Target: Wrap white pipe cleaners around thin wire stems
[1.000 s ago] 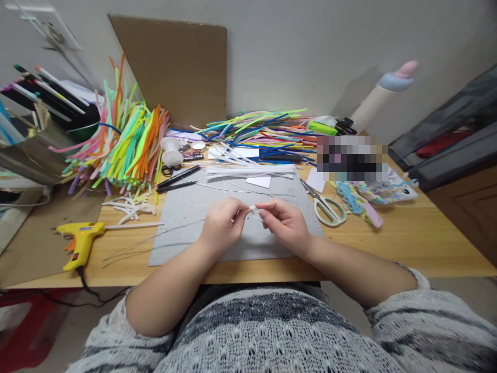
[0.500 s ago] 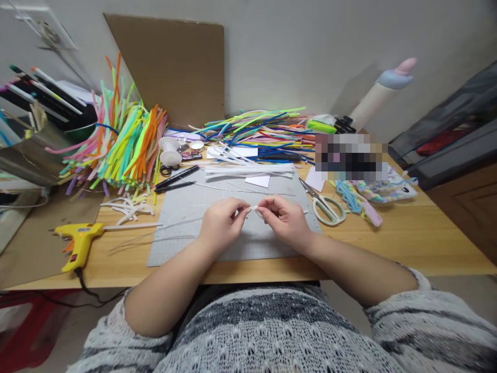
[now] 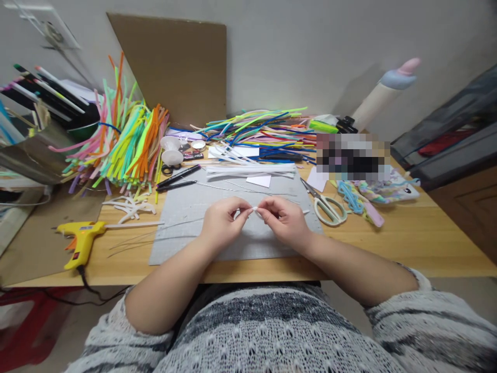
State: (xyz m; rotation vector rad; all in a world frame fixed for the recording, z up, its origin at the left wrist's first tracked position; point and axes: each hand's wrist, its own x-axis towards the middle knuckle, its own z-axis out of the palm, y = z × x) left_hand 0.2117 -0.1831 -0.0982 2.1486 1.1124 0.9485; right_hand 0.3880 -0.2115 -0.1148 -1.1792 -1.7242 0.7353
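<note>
Above the grey cutting mat (image 3: 182,207), a small piece of white pipe cleaner (image 3: 255,209) is pinched between both hands. My left hand (image 3: 225,220) grips it from the left with thumb and forefinger. My right hand (image 3: 285,220) pinches it from the other side, and the fingertips of the two hands nearly touch. Most of the piece is hidden by the fingers, so its shape cannot be made out. A short white tip shows just past the right hand. Scissors (image 3: 330,210) with pale handles lie right of that hand. Thin wires stretch over the mat's left edge.
A yellow glue gun (image 3: 83,241) lies at left, near white pipe cleaner scraps (image 3: 130,206). Colourful pipe cleaners (image 3: 132,150) stand bundled behind, with more (image 3: 260,129) along the wall. White pipe cleaners (image 3: 248,170), black pens (image 3: 178,177) and wire spools (image 3: 172,150) lie at the back.
My hands stay almost in place, with the fingertips slightly closer together on the white pipe cleaner. The whole view has shifted a little.
</note>
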